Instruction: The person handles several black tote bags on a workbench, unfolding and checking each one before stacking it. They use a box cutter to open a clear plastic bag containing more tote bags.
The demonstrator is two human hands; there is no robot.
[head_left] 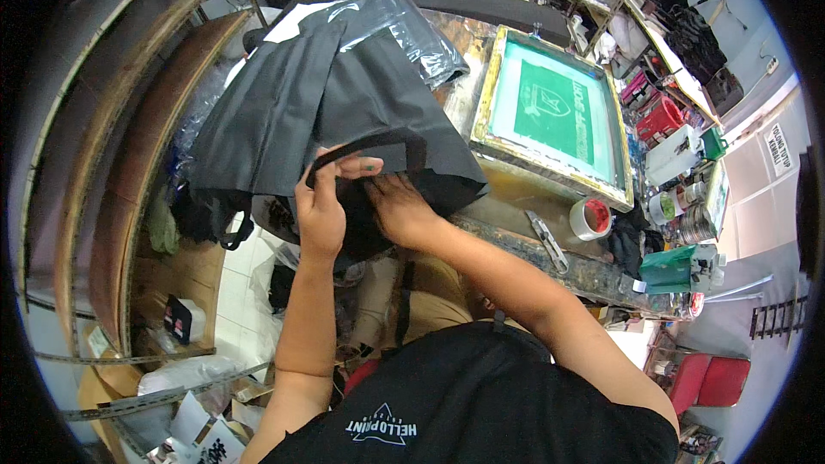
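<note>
A black fabric bag [378,112] with a strap handle lies over a pile of similar black bags [266,112] at the near left of the worktable. My left hand [322,210] is closed on the bag's near edge by the handle, its fingers passing under the strap. Close beside it, my right hand [402,210] has its fingers bent against the dark fabric at the bag's opening. The right fingertips are partly hidden in the folds. Behind the bags lies a clear plastic wrapper [412,34].
Right of the bags a screen-printing frame [550,112] with green mesh lies on the table. Nearer me are a utility knife [547,242] and a tape roll [591,219]. Bottles and cans [679,266] crowd the right side. Curved-looking wooden shelves [163,155] stand at left.
</note>
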